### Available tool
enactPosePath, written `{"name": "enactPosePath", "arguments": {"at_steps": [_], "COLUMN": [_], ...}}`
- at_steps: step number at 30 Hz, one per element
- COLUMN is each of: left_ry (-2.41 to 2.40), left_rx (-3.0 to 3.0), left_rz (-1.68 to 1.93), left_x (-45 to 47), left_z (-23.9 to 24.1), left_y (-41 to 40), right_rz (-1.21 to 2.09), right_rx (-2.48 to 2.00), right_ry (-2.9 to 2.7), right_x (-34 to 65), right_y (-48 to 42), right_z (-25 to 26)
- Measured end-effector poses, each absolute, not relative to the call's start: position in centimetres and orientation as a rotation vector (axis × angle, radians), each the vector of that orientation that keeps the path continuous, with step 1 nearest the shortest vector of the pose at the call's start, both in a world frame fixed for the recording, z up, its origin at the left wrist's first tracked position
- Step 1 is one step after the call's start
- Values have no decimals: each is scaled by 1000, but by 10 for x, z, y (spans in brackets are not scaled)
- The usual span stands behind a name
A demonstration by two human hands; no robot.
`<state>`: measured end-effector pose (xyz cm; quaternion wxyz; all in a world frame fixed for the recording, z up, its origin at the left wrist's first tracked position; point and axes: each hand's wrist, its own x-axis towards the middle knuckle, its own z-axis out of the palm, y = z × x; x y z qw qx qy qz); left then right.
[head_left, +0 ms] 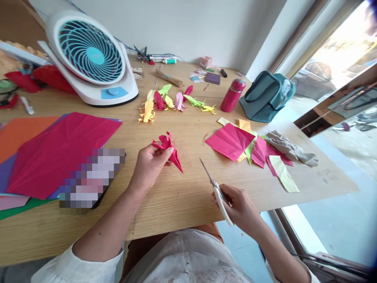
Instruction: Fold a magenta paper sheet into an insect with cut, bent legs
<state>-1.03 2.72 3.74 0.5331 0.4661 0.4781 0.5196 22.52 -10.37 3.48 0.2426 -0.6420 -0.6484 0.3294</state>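
My left hand (150, 163) pinches a pinkish-red folded paper figure (176, 159) between thumb and fingers, just above the wooden table (176, 200). One pointed end of the figure aims down to the right; its other end has thin, curled cut strips. In my right hand (240, 204) is a pair of scissors with white handles (221, 204). Their blades look closed and point up and left, apart from the paper. Beyond my hands stand several finished folded paper figures (179, 101) in yellow, green, pink and red.
Coloured paper sheets (64, 149) and a blurred-out phone (97, 181) lie at left, below a white fan (94, 59). Paper scraps (232, 141) and a grey glove (288, 147) lie at right. A red bottle (232, 95) and a teal bag (265, 96) stand behind them.
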Motion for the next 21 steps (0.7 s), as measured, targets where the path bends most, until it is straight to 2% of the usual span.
{"name": "enactPosePath", "arguments": {"at_steps": [8, 13, 16, 21], "left_ry": [1128, 1123, 1118, 1133], "left_rx": [1096, 1147, 1198, 1238], "left_rz": [1261, 1230, 1226, 1220], "left_x": [-7, -8, -9, -7], "left_z": [31, 22, 20, 22], "left_y": [30, 33, 33, 32], "right_rz": [136, -175, -306, -277], "right_rx": [-2164, -2350, -2401, -2500], "right_ry": [-1891, -1938, -1906, -1856], "right_x": [333, 379, 381, 379], "right_y": [-79, -49, -40, -31], "right_z": [31, 13, 10, 9]}}
